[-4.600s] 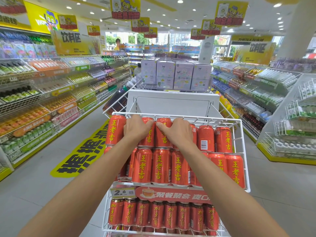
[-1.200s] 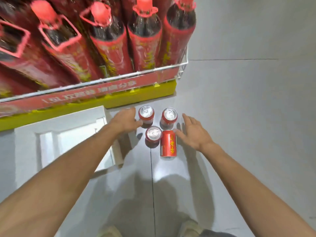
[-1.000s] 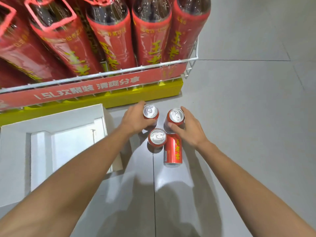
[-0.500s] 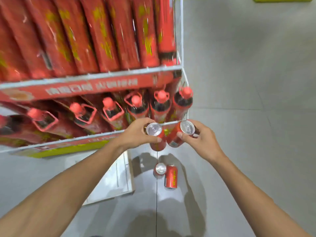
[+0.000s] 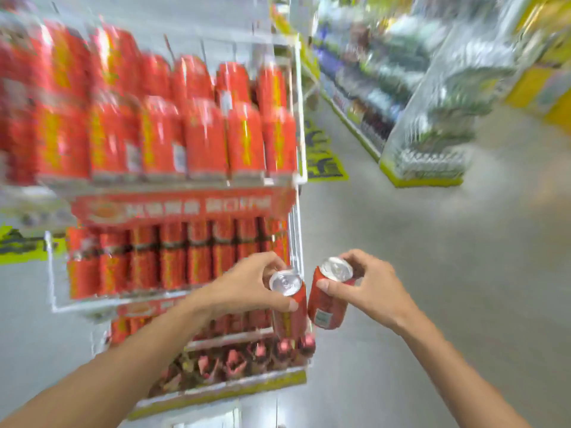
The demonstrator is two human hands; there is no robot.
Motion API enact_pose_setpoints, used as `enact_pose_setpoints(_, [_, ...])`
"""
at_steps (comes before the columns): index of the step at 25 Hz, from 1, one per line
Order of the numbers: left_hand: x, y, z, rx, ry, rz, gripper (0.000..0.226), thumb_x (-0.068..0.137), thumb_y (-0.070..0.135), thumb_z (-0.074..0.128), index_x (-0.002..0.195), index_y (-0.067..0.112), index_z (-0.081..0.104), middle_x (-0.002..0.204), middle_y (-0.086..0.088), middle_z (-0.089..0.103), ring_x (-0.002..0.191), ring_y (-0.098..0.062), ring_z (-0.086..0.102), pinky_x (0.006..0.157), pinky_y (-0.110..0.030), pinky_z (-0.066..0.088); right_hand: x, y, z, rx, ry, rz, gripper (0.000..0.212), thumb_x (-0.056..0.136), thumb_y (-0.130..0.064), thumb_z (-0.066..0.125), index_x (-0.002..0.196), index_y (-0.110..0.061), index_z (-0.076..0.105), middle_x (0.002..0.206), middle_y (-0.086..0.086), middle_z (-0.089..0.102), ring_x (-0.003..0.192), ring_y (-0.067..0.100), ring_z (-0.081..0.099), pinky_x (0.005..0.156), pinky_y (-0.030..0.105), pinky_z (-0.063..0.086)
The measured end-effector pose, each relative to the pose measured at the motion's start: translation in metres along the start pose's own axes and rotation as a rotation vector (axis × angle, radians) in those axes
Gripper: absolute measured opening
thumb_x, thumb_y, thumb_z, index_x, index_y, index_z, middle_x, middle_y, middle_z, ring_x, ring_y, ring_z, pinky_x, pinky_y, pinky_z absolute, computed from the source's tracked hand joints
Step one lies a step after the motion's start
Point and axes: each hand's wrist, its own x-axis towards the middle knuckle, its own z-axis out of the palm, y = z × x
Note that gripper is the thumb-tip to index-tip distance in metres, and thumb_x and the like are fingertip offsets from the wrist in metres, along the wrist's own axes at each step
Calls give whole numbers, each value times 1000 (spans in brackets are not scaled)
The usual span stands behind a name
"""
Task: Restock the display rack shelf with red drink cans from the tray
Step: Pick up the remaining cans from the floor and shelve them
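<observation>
Left can (image 5: 289,307): a red drink can with a shiny silver top. It is up in the air, in front of the rack's right corner, and stands almost straight.
Right can (image 5: 329,296): the same kind of red can. It tips a bit to the left and sits just beside the left can, so close that I cannot tell if they touch.
Left hand (image 5: 247,288): its fingers are curled tight around the top part of the left can, thumb on the near side.
Right hand (image 5: 367,288): its fingers wrap the top of the right can, with the thumb pressed on the red side.
Rack (image 5: 296,118): a white wire display rack, left of the hands, very blurry.
Top shelf cans (image 5: 173,118): rows of red cans with yellow marks, packed close together.
Red sign (image 5: 182,206): a strip with white writing under the top shelf, too blurry to read.
Middle shelf cans (image 5: 173,254): more red cans in a row behind the left hand.
Bottom bottles (image 5: 234,362): dark bottles with pink-red caps, low down.
Floor (image 5: 432,273): smooth, grey and shiny, with a yellow and black sticker (image 5: 324,159) far off.
Room: a shop aisle, with long shelves of goods (image 5: 386,88) on the right, all smeared.
</observation>
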Motion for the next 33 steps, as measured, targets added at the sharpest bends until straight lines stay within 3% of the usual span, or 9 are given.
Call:
enact_pose_setpoints(2, [-19,61,-42,36,36,49,50,62,36,96,99,23,64,89,2,75,73,1,62,71,-23,49,9,-60,-28,-61,35,-64,66,53,-82,77,87,-27,67,80,-9,75,76,11,69,74,36,57])
enact_pose_setpoints(6, [-52,138,-113,79,142,93,48,62,35,96,99,21,67,92,0,78,76,-4,68,74,-29,53,29,-151,-54,-98,94,-164,68,55,-84,77,89,-26,69,82,-11,76,78,6,70,77,41,59])
enact_pose_setpoints(11, [-68,183,-182,91,358,67,36,67,31,93,93,14,76,79,-4,75,66,-7,64,59,-28,53,80,-222,-51,-62,131,-225,68,59,-87,75,81,-23,73,75,-6,77,75,12,75,75,46,63])
enact_pose_setpoints(16, [-56,205,-245,64,548,-14,33,71,28,92,96,12,76,83,-15,74,75,-14,68,60,-29,56,155,-280,-38,-101,179,-319,80,60,-94,65,75,-16,74,65,1,75,69,18,74,71,44,63])
enact_pose_setpoints(18, [-44,208,-264,22,676,-50,37,71,22,93,97,9,70,80,-9,68,71,-15,67,57,-29,57,185,-298,-29,-108,216,-325,87,60,-96,62,68,-10,70,61,6,72,67,24,73,69,45,62])
enact_pose_setpoints(21, [-19,204,-285,58,817,-123,38,66,26,95,87,6,69,74,-7,63,70,-18,63,67,-43,63,217,-315,-15,-188,212,-321,83,64,-95,60,55,-13,55,60,12,67,70,35,71,64,41,57])
enact_pose_setpoints(27, [8,185,-303,69,893,-224,60,54,39,98,94,4,72,93,-13,75,92,-24,73,68,-44,65,246,-322,9,-244,194,-255,88,56,-100,48,57,-12,56,67,20,70,74,38,72,62,40,56])
enact_pose_setpoints(30, [12,183,-303,70,922,-229,58,58,34,97,97,1,69,98,-16,73,94,-28,72,74,-49,64,253,-320,16,-269,198,-239,88,57,-100,46,55,-13,54,65,17,69,73,38,71,60,38,54])
enact_pose_setpoints(33, [15,184,-302,79,931,-222,56,60,35,96,97,2,69,95,-12,70,90,-28,71,75,-49,64,260,-318,21,-276,211,-213,91,57,-103,43,61,-13,57,74,19,72,77,39,71,69,41,60])
